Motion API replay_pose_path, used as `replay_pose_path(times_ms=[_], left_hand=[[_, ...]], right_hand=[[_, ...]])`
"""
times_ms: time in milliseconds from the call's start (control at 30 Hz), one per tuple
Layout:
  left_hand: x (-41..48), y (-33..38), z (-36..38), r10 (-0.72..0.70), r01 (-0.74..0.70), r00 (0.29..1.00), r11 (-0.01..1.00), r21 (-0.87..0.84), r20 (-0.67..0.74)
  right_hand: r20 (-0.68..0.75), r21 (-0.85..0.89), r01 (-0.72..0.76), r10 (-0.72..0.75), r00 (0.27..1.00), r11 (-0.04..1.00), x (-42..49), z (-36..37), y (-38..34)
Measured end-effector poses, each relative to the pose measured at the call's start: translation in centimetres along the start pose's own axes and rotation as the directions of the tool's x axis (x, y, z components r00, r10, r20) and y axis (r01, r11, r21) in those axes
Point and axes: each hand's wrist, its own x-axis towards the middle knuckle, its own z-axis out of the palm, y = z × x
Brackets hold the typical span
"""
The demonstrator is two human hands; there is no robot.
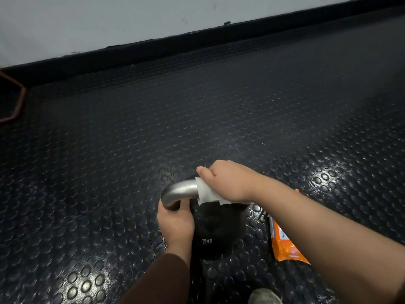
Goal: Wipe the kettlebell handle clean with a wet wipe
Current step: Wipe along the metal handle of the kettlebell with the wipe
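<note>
White wet wipe (207, 194) was squeezed under the curled fingers of the right hand (228, 181), wrapped round the steel kettlebell handle (179, 190). Left hand (175, 222) gripped the handle's left bend, fingers curled. Black kettlebell (217, 229) stood on the studded rubber floor (197, 117), near centre; orange wipe pack (285, 242) lay just right.

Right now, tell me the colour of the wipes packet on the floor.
Orange, with a white panel, seen in the head view: the wipes packet lies beside the kettlebell.
</note>
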Motion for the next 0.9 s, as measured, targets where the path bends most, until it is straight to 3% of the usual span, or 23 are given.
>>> replay_pose_path(times_ms=[100,200,467,600,700,767,833,900], left_hand=[[0.1,-0.1,0.0,-0.021,0.021,1.000,0.999,0.027,-0.012],[0.2,0.0,0.1,-0.031,0.032,0.999,0.999,0.042,-0.027],[0.0,-0.1,-0.1,-0.015,0.015,1.000,1.000,0.020,-0.014],[-0.1,0.1,-0.1,0.002,-0.002,1.000,1.000,0.009,-0.007],[0.0,0.1,0.0,0.002,-0.002,1.000,1.000,0.013,-0.003],[0.0,0.0,0.0,0.006,-0.006,1.000,1.000,0.013,-0.001],[0.1,-0.1,0.0,0.005,-0.005,1.000,1.000,0.011,0.000],[0.0,0.0,-0.1,0.003,-0.003,1.000,1.000,0.012,0.000]], right_hand=[[-0.347,-0.299,0.039,-0.147,0.926,0.953,-1.8,2.7,0.5],[-0.423,-0.336,0.067,-0.214,0.881,0.940,-2.7,3.4,0.5],[-0.108,-0.085,0.013,-0.022,0.994,0.996,-0.6,0.8,0.4],[0.090,0.095,0.007,-0.016,0.996,0.995,0.1,-0.6,0.3],[0.121,0.136,0.006,-0.023,0.992,0.991,0.2,-1.0,0.2],[0.043,0.071,0.019,-0.022,0.999,0.997,-0.1,-0.5,0.2],[-0.171,-0.098,0.044,-0.061,0.983,0.994,-0.8,0.9,0.5],[-0.391,-0.268,0.022,-0.130,0.911,0.963,-2.0,2.6,0.8]])
